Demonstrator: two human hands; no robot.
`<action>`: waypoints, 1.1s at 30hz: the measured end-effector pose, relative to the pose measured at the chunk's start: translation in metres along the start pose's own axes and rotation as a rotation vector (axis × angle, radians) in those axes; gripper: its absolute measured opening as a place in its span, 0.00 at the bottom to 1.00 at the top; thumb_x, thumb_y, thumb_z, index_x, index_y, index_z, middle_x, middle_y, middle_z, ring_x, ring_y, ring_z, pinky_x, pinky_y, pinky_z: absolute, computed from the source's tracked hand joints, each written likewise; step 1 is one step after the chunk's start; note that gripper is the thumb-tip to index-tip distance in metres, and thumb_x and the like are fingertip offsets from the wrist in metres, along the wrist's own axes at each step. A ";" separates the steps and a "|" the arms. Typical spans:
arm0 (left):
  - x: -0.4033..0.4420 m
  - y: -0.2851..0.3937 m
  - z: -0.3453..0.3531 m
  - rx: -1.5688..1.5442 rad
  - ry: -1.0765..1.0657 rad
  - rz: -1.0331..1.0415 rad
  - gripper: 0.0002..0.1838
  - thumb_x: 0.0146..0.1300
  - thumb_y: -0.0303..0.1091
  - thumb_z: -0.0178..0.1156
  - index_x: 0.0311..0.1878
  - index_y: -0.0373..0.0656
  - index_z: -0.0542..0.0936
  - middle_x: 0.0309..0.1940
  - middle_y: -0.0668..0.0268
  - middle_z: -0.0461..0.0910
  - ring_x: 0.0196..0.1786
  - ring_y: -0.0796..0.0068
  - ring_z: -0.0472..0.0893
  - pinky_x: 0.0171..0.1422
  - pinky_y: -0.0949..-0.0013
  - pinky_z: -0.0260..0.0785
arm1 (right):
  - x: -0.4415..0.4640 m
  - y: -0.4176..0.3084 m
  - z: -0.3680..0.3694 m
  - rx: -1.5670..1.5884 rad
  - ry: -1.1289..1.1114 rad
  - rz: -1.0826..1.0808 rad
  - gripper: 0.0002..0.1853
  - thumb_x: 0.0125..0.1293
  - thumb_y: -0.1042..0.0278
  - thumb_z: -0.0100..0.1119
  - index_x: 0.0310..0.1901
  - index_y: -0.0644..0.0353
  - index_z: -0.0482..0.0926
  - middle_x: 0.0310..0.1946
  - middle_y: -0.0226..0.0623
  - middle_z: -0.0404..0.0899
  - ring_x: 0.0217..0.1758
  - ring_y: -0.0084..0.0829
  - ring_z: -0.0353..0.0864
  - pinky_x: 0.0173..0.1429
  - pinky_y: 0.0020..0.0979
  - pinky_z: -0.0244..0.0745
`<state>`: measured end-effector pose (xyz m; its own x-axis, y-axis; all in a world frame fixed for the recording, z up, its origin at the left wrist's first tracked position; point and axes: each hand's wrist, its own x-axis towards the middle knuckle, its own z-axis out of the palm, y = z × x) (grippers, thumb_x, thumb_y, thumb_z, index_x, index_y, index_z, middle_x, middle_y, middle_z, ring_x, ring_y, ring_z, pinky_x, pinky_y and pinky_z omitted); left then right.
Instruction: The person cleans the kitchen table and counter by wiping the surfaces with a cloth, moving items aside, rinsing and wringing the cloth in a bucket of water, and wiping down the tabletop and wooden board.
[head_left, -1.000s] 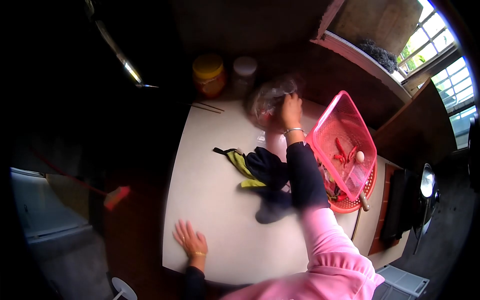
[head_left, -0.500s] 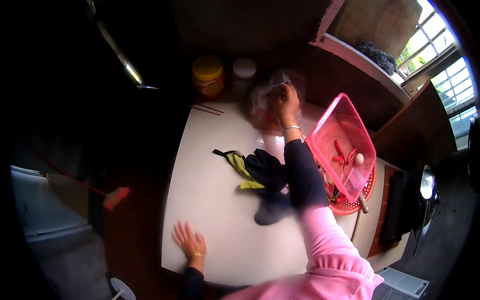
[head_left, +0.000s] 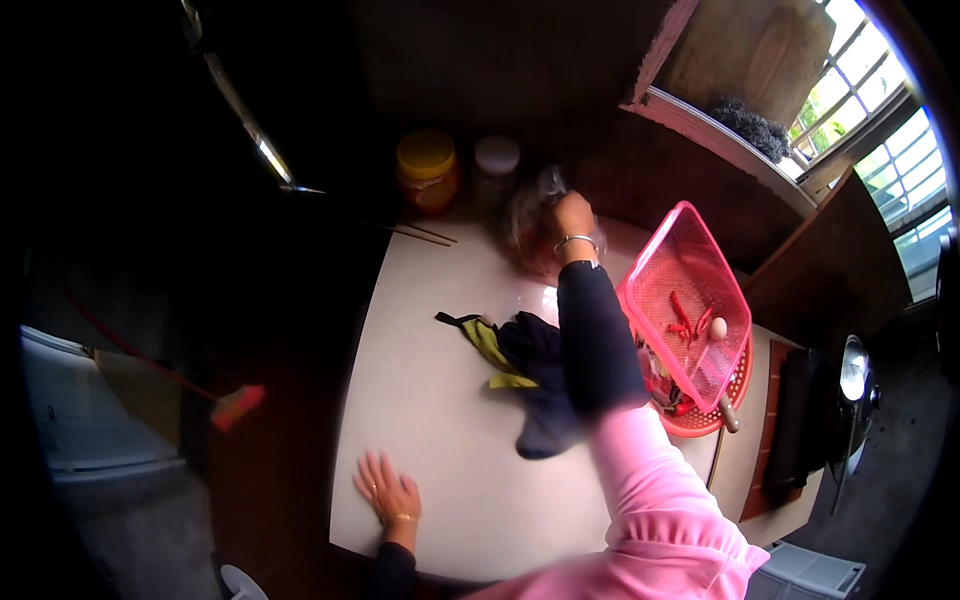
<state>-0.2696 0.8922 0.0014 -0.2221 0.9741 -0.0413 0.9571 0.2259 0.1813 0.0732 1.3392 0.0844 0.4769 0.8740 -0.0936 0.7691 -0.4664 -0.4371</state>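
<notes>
My right hand (head_left: 574, 218) is closed on the top of a clear plastic bag (head_left: 525, 235) at the back of the white table (head_left: 450, 450). Something reddish shows through the bag, too blurred to name. My left hand (head_left: 388, 490) lies flat at the table's near left corner, fingers spread, holding nothing. Between the two hands lies a crumpled dark cloth item with yellow-green parts (head_left: 530, 350); my right forearm hides some of it.
A pink mesh basket (head_left: 650, 262) with red chillies (head_left: 680, 310) and an egg (head_left: 719, 328) leans on a red colander (head_left: 738, 385) at right. A yellow-lidded jar (head_left: 427, 170), a white-lidded jar (head_left: 495, 165) and chopsticks (head_left: 425, 235) are at the back left.
My right hand has drawn the plastic bag slightly lower and nearer the table. My left hand stays flat in its place. The whole view has shifted a little.
</notes>
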 end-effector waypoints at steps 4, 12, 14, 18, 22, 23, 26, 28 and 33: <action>-0.001 -0.001 0.000 0.003 0.062 0.038 0.30 0.54 0.35 0.55 0.62 0.36 0.68 0.70 0.48 0.59 0.74 0.47 0.53 0.75 0.39 0.38 | 0.018 -0.017 -0.016 0.270 0.116 0.208 0.18 0.61 0.59 0.55 0.46 0.65 0.82 0.50 0.54 0.79 0.56 0.50 0.78 0.58 0.42 0.73; -0.001 -0.004 -0.001 -0.022 0.028 0.011 0.31 0.57 0.35 0.53 0.65 0.38 0.65 0.72 0.51 0.55 0.75 0.49 0.50 0.76 0.41 0.34 | 0.059 0.005 -0.116 0.321 0.158 0.452 0.16 0.61 0.69 0.57 0.48 0.69 0.81 0.51 0.48 0.80 0.54 0.40 0.81 0.54 0.35 0.78; -0.002 -0.003 -0.002 -0.023 0.022 0.008 0.31 0.57 0.35 0.53 0.65 0.38 0.65 0.72 0.51 0.55 0.76 0.49 0.49 0.76 0.41 0.34 | 0.070 0.021 -0.132 0.360 0.120 0.518 0.15 0.59 0.71 0.60 0.47 0.68 0.81 0.50 0.46 0.81 0.53 0.36 0.82 0.51 0.32 0.79; -0.001 -0.002 -0.005 0.009 0.065 0.024 0.29 0.55 0.36 0.56 0.62 0.38 0.70 0.69 0.50 0.60 0.73 0.48 0.55 0.76 0.41 0.38 | 0.114 0.071 -0.137 0.284 0.174 0.651 0.13 0.62 0.71 0.59 0.49 0.62 0.80 0.48 0.41 0.81 0.47 0.30 0.83 0.37 0.31 0.83; -0.001 -0.003 -0.003 0.015 0.063 0.021 0.29 0.56 0.36 0.56 0.62 0.38 0.70 0.69 0.50 0.60 0.73 0.48 0.55 0.76 0.41 0.38 | 0.115 0.099 -0.147 0.283 0.392 0.668 0.14 0.63 0.67 0.57 0.48 0.63 0.81 0.47 0.41 0.83 0.50 0.32 0.83 0.48 0.34 0.80; -0.002 -0.003 -0.002 0.014 0.059 0.020 0.29 0.56 0.36 0.56 0.62 0.38 0.70 0.69 0.50 0.60 0.73 0.48 0.55 0.76 0.41 0.38 | 0.158 0.138 -0.138 0.395 0.344 0.700 0.17 0.61 0.63 0.58 0.49 0.64 0.81 0.46 0.42 0.84 0.53 0.37 0.82 0.53 0.36 0.78; -0.002 -0.003 -0.003 -0.007 -0.007 -0.003 0.31 0.57 0.35 0.53 0.65 0.38 0.65 0.72 0.52 0.55 0.76 0.50 0.48 0.77 0.42 0.33 | 0.089 0.088 -0.172 -0.105 0.161 0.281 0.20 0.59 0.66 0.60 0.51 0.68 0.78 0.57 0.50 0.75 0.61 0.43 0.76 0.62 0.36 0.72; -0.001 -0.004 -0.002 -0.028 -0.043 -0.016 0.31 0.57 0.35 0.53 0.66 0.38 0.64 0.72 0.52 0.54 0.76 0.50 0.48 0.77 0.42 0.33 | 0.052 0.051 -0.181 -0.250 0.314 0.091 0.18 0.59 0.68 0.56 0.50 0.67 0.77 0.53 0.58 0.76 0.58 0.51 0.76 0.62 0.41 0.72; 0.000 -0.001 -0.004 0.029 0.032 0.026 0.29 0.57 0.37 0.55 0.63 0.38 0.69 0.70 0.50 0.59 0.74 0.48 0.53 0.76 0.41 0.38 | -0.093 -0.032 -0.179 0.247 0.198 -0.672 0.24 0.59 0.64 0.65 0.56 0.60 0.74 0.49 0.49 0.80 0.52 0.49 0.79 0.57 0.39 0.73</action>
<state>-0.2714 0.8916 0.0047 -0.2020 0.9794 -0.0058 0.9676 0.2005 0.1535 0.0803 1.2487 0.2672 0.0228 0.9080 0.4183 0.8151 0.2254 -0.5336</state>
